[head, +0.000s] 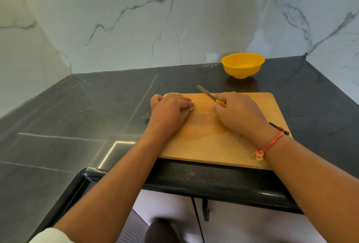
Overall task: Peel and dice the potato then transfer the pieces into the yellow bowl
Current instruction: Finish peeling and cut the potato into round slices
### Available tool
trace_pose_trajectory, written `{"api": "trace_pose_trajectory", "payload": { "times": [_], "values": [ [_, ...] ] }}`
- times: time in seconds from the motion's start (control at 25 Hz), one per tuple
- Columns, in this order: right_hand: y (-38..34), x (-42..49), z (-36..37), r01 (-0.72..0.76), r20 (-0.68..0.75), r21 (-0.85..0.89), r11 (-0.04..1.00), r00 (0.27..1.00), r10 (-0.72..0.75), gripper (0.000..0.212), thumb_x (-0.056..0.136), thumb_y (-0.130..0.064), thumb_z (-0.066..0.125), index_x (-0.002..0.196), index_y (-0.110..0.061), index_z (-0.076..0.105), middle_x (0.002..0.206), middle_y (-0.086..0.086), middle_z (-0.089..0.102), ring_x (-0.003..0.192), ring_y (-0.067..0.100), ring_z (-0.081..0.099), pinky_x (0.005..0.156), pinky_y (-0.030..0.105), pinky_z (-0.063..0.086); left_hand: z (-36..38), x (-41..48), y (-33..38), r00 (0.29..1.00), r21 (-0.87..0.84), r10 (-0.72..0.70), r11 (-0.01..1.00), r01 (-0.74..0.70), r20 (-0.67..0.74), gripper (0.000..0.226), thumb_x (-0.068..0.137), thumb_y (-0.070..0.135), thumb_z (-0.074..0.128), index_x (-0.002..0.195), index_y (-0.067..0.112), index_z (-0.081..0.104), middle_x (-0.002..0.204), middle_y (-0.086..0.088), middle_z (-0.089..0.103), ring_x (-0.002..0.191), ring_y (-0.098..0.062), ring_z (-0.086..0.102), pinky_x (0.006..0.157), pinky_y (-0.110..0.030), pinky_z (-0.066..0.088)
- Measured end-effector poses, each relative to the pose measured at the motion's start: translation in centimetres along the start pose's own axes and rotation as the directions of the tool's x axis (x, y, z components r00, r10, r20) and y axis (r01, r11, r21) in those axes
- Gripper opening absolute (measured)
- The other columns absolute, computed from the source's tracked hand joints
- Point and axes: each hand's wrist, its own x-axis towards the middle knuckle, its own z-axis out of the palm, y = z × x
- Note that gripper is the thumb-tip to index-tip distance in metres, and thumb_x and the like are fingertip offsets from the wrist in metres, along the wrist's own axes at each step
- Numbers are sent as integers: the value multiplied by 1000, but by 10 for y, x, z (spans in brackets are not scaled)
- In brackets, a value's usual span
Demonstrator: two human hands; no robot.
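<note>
Our left hand [169, 110] curls over the potato [171, 93] at the far left corner of the cutting board [213, 145]; our right hand [238, 111] grips the knife [207, 94]. The yellow bowl [242, 65] stands beyond the board, near the wall.

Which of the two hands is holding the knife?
The right hand, the one with the red wrist thread, grips the knife; the left hand holds the potato.
</note>
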Motion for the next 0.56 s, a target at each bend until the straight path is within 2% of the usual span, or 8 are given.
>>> {"api": "trace_pose_trajectory", "payload": {
  "times": [0.12, 0.2, 0.28, 0.36, 0.44, 0.56],
  "values": [
    [0, -2, -1, 33, -9, -8, 999, 999, -33, 39, 101, -26, 48, 139, -26, 58, 109, 2, 71, 91, 19, 62, 80, 34, 54, -11, -3, 5, 995, -77, -85, 994, 81, -49, 26, 93, 40, 66, 118, 36, 70, 127, 18, 64, 127, -2, 49, 113, -38, 22],
    [0, -3, -4, 42, 20, 22, 999, 999, -43, 38, 100, -26, 48, 136, -26, 61, 99, 1, 71, 85, 18, 62, 78, 35, 56, -28, -8, -1, 981, -136, -184, 975, 175, -59, 34, 90, 42, 68, 123, 36, 65, 129, 18, 61, 125, -6, 49, 109, -39, 31],
    [0, -3, -6, 46, 48, 38, 998, 998, -48, 36, 100, -25, 49, 132, -25, 64, 91, 1, 68, 82, 17, 60, 76, 36, 55, -46, -13, -13, 958, -119, -284, 951, 287, 38, 42, 87, 47, 70, 125, 31, 61, 127, 14, 59, 115, -9, 53, 98, -36, 44],
    [-1, -3, -6, 53, 49, 27, 998, 997, -54, 35, 99, -26, 49, 130, -24, 66, 90, 1, 68, 81, 17, 60, 78, 38, 56, -57, -18, -22, 914, -60, -367, 922, 382, 174, 53, 83, 52, 72, 128, 26, 60, 123, 11, 60, 106, -7, 55, 86, -26, 44],
    [-2, -3, -6, 52, 53, 23, 998, 997, -53, 35, 100, -26, 49, 131, -24, 65, 92, 2, 68, 83, 18, 60, 81, 39, 57, -59, -23, -23, 887, -40, -390, 911, 411, 247, 63, 79, 57, 72, 131, 23, 60, 119, 10, 63, 103, -7, 56, 82, -23, 43],
    [-1, -4, -7, 62, 64, 8, 998, 996, -63, 35, 101, -26, 49, 131, -23, 65, 97, 3, 69, 86, 19, 61, 80, 36, 56, -55, -23, -14, 889, -66, -373, 913, 403, 265, 65, 79, 59, 71, 130, 23, 58, 111, 13, 59, 102, -8, 55, 82, -24, 44]
  ]
}}
